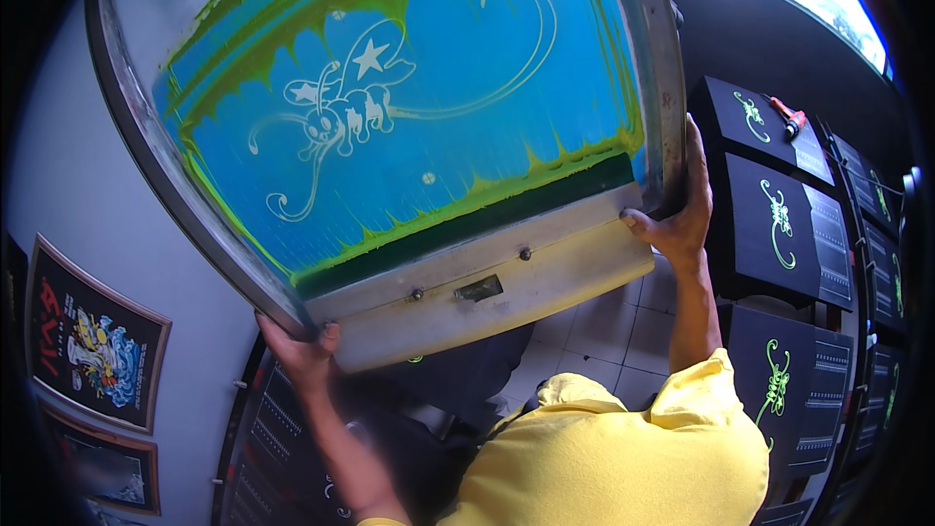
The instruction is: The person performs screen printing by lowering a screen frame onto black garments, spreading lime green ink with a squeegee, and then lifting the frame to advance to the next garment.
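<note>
Yellow cloth of the person's sleeve (633,448) fills the lower middle of the view, and both bare forearms rise from it to a raised printing screen (409,136). Its metal frame (156,136) is tilted, higher on the right-hand side, with the blue mesh facing the camera. A pale winged figure with stars and long curling lines sits in the middle of the mesh, and green ink (467,200) is smeared in drips along the top and bottom of the blue field.

At the lower left corner of the frame, the left hand (302,346) grips from beneath, fingers curled up over the edge, the forearm stretching down and to the right toward the sleeve. Well apart from it, the right hand (672,214) clamps the frame's right side, thumb laid across the front by the end of the squeegee (487,282), fingers wrapped behind the rim; that forearm stands nearly upright with the elbow low.

The squeegee, a long metal bar with a dark blade, lies across the screen's lower edge between the two hands.

Right of the right hand, black printed panels (779,224) with green curling motifs sit in rows. Left of the left hand, a framed picture (93,346) hangs on a pale wall.
</note>
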{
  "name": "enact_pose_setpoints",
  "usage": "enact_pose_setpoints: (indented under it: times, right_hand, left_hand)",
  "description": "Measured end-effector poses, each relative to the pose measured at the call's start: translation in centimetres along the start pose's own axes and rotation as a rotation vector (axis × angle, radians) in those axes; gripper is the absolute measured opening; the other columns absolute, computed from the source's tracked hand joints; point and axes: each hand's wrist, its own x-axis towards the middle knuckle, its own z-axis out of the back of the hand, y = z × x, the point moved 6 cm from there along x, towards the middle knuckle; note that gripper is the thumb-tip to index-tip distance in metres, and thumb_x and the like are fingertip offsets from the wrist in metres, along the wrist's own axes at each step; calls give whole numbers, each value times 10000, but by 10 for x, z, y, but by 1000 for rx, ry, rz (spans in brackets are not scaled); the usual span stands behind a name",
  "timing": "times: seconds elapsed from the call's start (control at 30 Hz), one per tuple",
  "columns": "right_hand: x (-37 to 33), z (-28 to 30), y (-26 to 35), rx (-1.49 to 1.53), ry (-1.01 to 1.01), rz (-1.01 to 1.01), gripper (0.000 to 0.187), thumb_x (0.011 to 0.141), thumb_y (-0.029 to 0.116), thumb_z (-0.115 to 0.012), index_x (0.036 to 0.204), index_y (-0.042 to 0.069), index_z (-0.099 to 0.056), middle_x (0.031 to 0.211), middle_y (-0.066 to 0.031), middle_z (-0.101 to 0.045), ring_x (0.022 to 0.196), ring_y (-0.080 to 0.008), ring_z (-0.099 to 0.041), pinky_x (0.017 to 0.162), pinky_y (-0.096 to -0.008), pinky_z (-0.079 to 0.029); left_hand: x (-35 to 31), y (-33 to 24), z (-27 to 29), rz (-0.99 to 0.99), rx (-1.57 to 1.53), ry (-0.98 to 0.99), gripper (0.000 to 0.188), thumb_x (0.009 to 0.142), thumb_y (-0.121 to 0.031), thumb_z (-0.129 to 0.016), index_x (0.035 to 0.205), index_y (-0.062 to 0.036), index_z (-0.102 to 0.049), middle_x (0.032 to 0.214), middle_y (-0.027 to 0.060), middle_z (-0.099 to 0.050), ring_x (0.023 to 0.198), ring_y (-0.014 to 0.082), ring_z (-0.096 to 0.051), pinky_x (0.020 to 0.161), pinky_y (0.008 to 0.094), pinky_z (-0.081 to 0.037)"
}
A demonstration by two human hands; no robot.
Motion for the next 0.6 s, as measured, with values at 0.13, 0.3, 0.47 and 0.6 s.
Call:
enact_pose_setpoints:
  times: [0.13,0.3,0.47,0.6]
  right_hand:
    - [-1,-1,-1,10,55,10,1251,633,500,-901,1494,-113,-233,1473,-230,-413,1341,-299,-445,1122,-404,-356]
    - [-2,1,-2,-14,29,-1,1244,613,512,-896,1487,-106,-261,1451,-250,-438,1331,-332,-464,1117,-421,-366]
    - [-3,1,-4,-3,45,-25,1265,620,511,-902,1497,-109,-234,1458,-229,-431,1328,-304,-460,1117,-404,-363]
    - [-4,0,-5,54,47,-42,1258,623,501,-903,1498,-106,-233,1468,-229,-422,1335,-305,-454,1120,-407,-361]
  left_hand:
    - [0,-1,-1,16,-81,-12,1098,640,-369,-897,1453,42,-284,1358,140,-449,1244,241,-444,1067,377,-350]
    - [1,-1,-2,6,-69,13,1111,641,-366,-896,1463,39,-268,1360,137,-448,1249,236,-443,1063,372,-354]
    - [2,-8,-7,14,-57,25,1130,675,-508,-866,1449,58,-268,1376,154,-429,1271,258,-427,1073,378,-342]
    - [2,-9,-8,24,-70,26,1130,673,-504,-868,1450,58,-268,1374,151,-431,1267,257,-431,1070,375,-345]
